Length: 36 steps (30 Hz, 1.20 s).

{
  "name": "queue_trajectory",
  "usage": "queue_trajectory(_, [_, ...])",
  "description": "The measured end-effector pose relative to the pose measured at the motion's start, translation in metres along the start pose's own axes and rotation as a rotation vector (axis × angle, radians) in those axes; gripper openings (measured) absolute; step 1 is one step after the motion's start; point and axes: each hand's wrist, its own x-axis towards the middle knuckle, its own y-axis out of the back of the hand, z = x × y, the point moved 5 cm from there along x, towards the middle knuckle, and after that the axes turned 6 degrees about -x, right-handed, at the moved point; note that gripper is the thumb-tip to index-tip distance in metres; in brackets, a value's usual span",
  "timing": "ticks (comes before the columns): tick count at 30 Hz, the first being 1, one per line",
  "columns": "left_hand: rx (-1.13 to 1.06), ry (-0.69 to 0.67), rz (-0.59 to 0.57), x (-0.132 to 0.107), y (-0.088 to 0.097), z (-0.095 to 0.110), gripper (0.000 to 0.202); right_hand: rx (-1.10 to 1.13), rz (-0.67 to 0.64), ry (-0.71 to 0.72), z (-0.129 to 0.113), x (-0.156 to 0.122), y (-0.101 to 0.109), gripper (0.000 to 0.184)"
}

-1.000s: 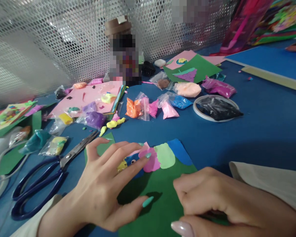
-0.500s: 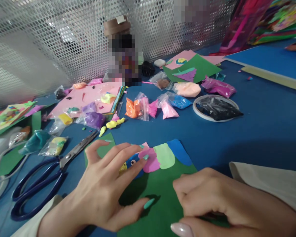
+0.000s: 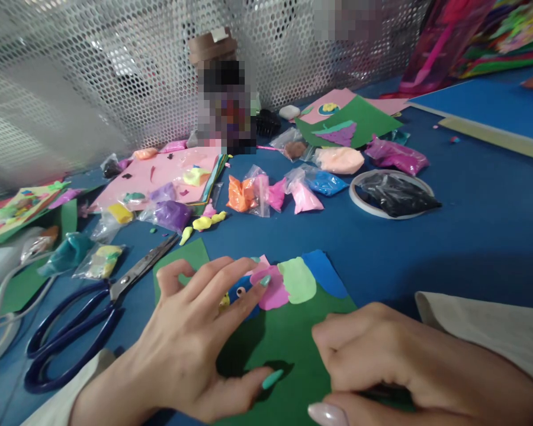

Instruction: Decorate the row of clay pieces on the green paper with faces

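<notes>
A sheet of green paper (image 3: 288, 349) lies before me, with flattened clay along its far edge: a pink patch (image 3: 274, 290), a light green patch (image 3: 298, 281) and a blue patch (image 3: 326, 273). My left hand (image 3: 199, 331) spreads over the sheet, its index fingertip on the pink patch. Under its fingers a blue clay piece (image 3: 244, 290) with a googly eye shows in part. My right hand (image 3: 382, 355) rests curled on the sheet's right side, fingers folded in. Whether anything is inside it is hidden.
Dark-blue-handled scissors (image 3: 111, 296) lie left of my left hand. Beyond the sheet are several clay bags, among them an orange one (image 3: 240, 194) and a black one (image 3: 393, 194) on a white ring. A lidded cup (image 3: 213, 46) stands by the perforated metal screen (image 3: 151, 77).
The whole view has shifted slightly, so things sit a little further right. Both hands keep practically the same pose, with the left index fingertip still on the pink patch.
</notes>
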Motion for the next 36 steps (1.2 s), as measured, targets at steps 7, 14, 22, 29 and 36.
queue_trajectory(7, [0.003, 0.004, 0.08, -0.001, 0.005, 0.001, 0.059, -0.017, 0.136, -0.038, 0.009, -0.01, -0.002, 0.017])
queue_trajectory(14, [0.042, -0.014, 0.077, -0.003, 0.003, 0.004, 0.062, 0.006, 0.032, -0.034, 0.004, -0.005, -0.003, 0.032])
queue_trajectory(22, [0.059, -0.006, 0.009, -0.002, -0.002, 0.003, 0.066, 0.029, -0.027, 0.012, -0.003, -0.001, -0.001, 0.035])
queue_trajectory(29, [0.073, -0.036, 0.07, -0.002, 0.004, 0.006, 0.067, 0.025, 0.038, -0.051, 0.001, -0.002, -0.001, 0.034])
queue_trajectory(36, [0.081, -0.047, 0.053, -0.002, 0.002, 0.005, 0.065, 0.027, 0.018, -0.011, 0.002, 0.001, -0.001, 0.034])
